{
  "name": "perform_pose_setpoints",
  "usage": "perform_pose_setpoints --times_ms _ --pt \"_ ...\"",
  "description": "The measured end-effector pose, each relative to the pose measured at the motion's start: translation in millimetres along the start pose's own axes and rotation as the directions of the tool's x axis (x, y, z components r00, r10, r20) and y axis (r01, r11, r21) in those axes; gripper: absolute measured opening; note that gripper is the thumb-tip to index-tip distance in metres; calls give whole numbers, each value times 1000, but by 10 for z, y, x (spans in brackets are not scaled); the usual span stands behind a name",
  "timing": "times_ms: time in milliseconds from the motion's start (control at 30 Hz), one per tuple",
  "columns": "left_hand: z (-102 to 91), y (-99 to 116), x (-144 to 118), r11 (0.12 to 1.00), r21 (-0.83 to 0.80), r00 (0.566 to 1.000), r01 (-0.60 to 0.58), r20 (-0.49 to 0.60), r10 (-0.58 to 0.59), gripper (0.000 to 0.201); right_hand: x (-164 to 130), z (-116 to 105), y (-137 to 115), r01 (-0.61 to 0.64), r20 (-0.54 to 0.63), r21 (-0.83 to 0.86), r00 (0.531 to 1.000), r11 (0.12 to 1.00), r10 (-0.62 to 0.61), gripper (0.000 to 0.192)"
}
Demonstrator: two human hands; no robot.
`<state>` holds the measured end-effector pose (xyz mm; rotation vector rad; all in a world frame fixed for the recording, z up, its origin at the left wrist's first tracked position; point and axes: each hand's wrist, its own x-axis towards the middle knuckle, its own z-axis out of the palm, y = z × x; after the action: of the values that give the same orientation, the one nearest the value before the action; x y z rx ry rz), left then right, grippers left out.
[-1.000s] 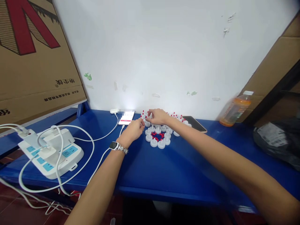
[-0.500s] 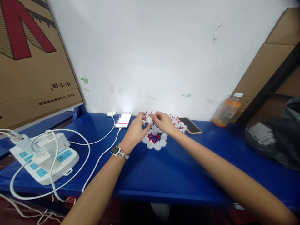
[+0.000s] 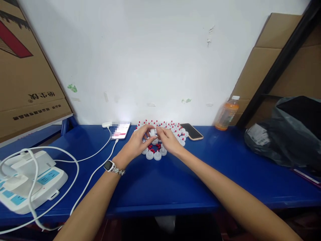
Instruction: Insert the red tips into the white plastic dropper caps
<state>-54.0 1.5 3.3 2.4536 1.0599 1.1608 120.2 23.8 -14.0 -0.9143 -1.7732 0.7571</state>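
Between the fingertips of the left hand [image 3: 136, 145] and the right hand [image 3: 168, 142] sits a small white cap [image 3: 152, 133] of smooth plastic. Just around the grip, the other white caps [image 3: 157, 155] look the same, some tipped with glossy red. Under the grip, the blue tabletop [image 3: 160, 180] is smooth with a dull sheen. Left of the grip, a phone [image 3: 120, 130] shows a bright glossy screen; right of it, a second phone [image 3: 192, 131] has dark reflective glass. The watch [image 3: 109, 165] band looks metallic.
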Motion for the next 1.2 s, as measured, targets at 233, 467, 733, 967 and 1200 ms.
perform_pose_setpoints --times_ms 233,467,733,967,1200 --pt "38 57 2 999 -33 1000 12 -12 -13 32 -19 -1 -74 -31 -71 -8 997 999 31 51" --pt "80 80 40 866 -479 989 142 42 -139 34 -70 27 -191 69 -100 -85 992 994 -77 51" --pt "-93 -78 58 727 -603 941 329 145 -306 60 -98 -99 -240 113 -164 -252 974 961 -158 47" --pt "-224 -338 -28 953 -181 970 243 28 -242 42 -35 -212 -89 206 263 -624 964 754 -45 30" --pt "-192 -349 -47 972 -90 975 219 49 -215 37 62 -97 -122 70 142 -289 989 955 -30 24"
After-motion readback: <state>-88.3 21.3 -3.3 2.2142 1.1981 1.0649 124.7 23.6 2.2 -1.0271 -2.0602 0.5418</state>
